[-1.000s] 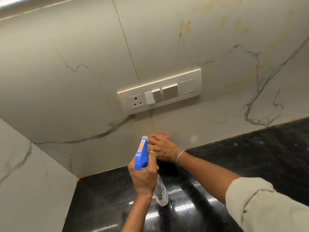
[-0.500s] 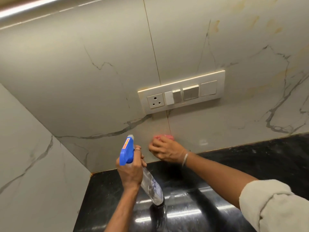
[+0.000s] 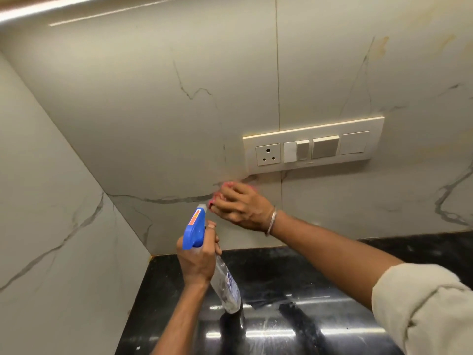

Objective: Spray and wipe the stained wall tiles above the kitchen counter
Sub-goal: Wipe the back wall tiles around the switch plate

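The right hand (image 3: 243, 208) presses a bunched pink cloth (image 3: 226, 185) to the wall tiles (image 3: 153, 124) just below the switch plate's (image 3: 313, 144) left corner, fingers (image 3: 224, 199) bent over it; the left hand (image 3: 198, 260) grips the spray bottle (image 3: 194, 229) over the worktop's (image 3: 256, 272) back edge, its long axis tilted, nozzle just below-left of the cloth; yellowish stains (image 3: 381, 47) lie well up-right, probably nearer the right hand.
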